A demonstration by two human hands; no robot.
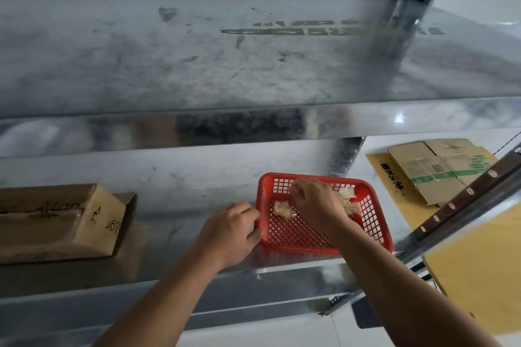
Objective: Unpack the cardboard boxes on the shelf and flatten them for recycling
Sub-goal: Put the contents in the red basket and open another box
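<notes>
A red plastic basket (375,222) sits on the metal shelf (183,186) and holds crumpled clear wrappers (282,210). My left hand (228,234) grips the basket's left rim. Over the basket, my right hand (315,205) has its fingers curled; whether it pinches a wrapper I cannot tell. A brown cardboard box (56,222) with handwriting lies on the shelf at the far left, apart from both hands. Flattened cardboard boxes (439,169) lie on the floor beyond the shelf at the right.
An upper metal shelf (225,65) hangs close above and fills the top of the view. A shelf upright (465,205) slants across the right side. Yellow-brown cardboard sheets (479,262) lie at the lower right on the white floor.
</notes>
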